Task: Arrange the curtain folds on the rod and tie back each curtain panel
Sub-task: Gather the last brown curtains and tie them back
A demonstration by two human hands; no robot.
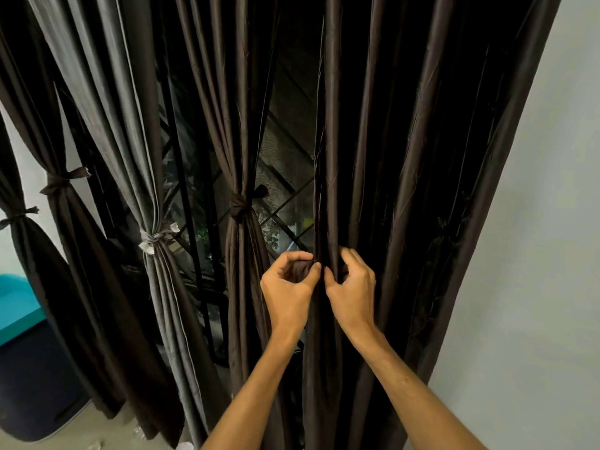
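Two hands — left hand [287, 287], right hand [352, 287] — pinch the curtain panel [389, 157] between curled fingers [355, 259].

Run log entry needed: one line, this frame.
left hand: grips rightmost panel | right hand: pinches same panel | status: panel untied

Four tied panels [238, 206] hang left of the untied panel [406, 157].

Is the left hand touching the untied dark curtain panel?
Touching: the head view shows the left hand pinching an edge fold of the untied dark curtain panel.
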